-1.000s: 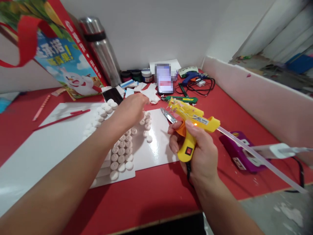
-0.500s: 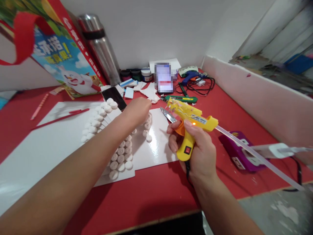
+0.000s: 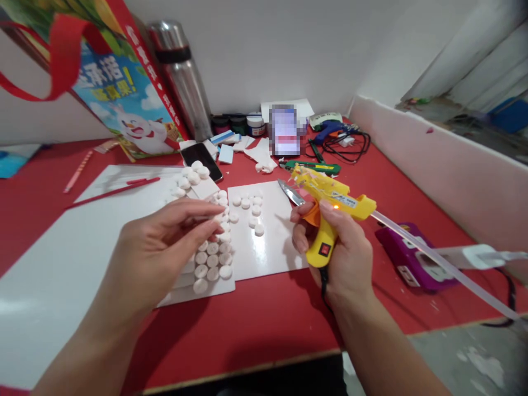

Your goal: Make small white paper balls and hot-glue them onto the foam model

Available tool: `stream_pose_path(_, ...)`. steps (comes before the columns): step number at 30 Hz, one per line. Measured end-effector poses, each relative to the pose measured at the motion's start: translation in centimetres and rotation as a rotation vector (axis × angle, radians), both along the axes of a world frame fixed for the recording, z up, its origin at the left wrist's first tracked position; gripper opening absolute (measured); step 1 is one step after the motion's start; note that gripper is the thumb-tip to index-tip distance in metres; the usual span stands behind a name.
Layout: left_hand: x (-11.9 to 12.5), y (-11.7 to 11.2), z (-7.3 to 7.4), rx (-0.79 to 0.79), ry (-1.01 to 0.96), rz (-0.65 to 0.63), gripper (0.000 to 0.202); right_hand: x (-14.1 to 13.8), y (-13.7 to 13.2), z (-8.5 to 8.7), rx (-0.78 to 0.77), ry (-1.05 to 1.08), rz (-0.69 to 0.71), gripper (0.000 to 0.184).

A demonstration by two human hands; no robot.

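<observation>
My right hand (image 3: 344, 253) is wrapped round a yellow hot glue gun (image 3: 344, 201). Its indicator light glows orange, and a long clear glue stick (image 3: 445, 264) runs out of the back. Over a card covered with rows of small white discs (image 3: 212, 259), my left hand (image 3: 160, 247) has its thumb and index finger apart, tips among the discs; no held disc can be made out. A glossy white sheet (image 3: 272, 253) lies between the hands, bearing several white discs (image 3: 259, 230) in a bent line. A pointed metal blade (image 3: 291, 192) lies beside my right fingers, its handle partly hidden.
Behind the sheet are a green utility knife (image 3: 317, 167), paper scraps (image 3: 262, 153), a propped phone (image 3: 284, 132) and a dark phone (image 3: 203, 159). A steel flask (image 3: 183, 82) and picture bag (image 3: 132, 110) stand back left. A purple power strip (image 3: 412, 261) sits right.
My left hand has moved from the far edge of the glossy sheet back left to the disc-covered card, uncovering the discs on the sheet. My right hand still holds the glue gun.
</observation>
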State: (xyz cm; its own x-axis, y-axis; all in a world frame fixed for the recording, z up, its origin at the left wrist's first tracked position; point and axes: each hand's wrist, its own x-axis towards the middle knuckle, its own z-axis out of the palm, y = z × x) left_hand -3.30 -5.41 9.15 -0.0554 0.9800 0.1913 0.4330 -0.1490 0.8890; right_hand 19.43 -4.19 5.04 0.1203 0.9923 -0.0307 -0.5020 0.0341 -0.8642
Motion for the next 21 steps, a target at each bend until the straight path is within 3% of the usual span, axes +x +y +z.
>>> stream_pose_path(4, -1.9, -3.0, -1.2, -0.200, -0.284, 0.145, 0.033, -0.3, 0.0, 0.0, -0.023, -0.048, 0.012, 0.024)
stream_pose_path(10, -2.5, -4.8, -0.9, -0.199, -0.467, 0.348, 0.026, -0.4, 0.4, -0.5, -0.031, -0.096, 0.003, 0.022)
stream_pose_path(15, -2.4, -5.2, -0.3, -0.183, -0.501, 0.346, 0.020, -0.5, 0.5, -0.8, -0.038, -0.113, -0.002, 0.022)
stream_pose_path(21, -2.9, -5.4, -0.9, -0.214, -0.512, 0.319, 0.015, -0.7, 0.6, -0.7, -0.044, -0.117, -0.014, 0.023)
